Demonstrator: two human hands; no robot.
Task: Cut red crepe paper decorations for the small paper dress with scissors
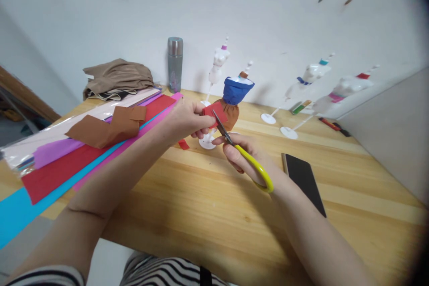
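Note:
Between the thumb and fingers of my left hand (191, 118) is a small piece of red paper (219, 109). My right hand (244, 152) grips a pair of scissors (250, 161) with yellow handles, its blades lying at the red paper. Just behind stands a small white mannequin wearing a blue paper top (236, 90) and a brown paper skirt (231, 117); my left hand and the red paper hide part of it. A red scrap (183, 144) lies on the table below my left hand.
Sheets of coloured paper (63, 167), with brown paper (100, 132) on top, cover the left side. Folded cloth (117, 78) and a flask (175, 65) stand by the wall. Other small mannequins (315, 71) line the back. A black phone (303, 181) lies right of my right hand.

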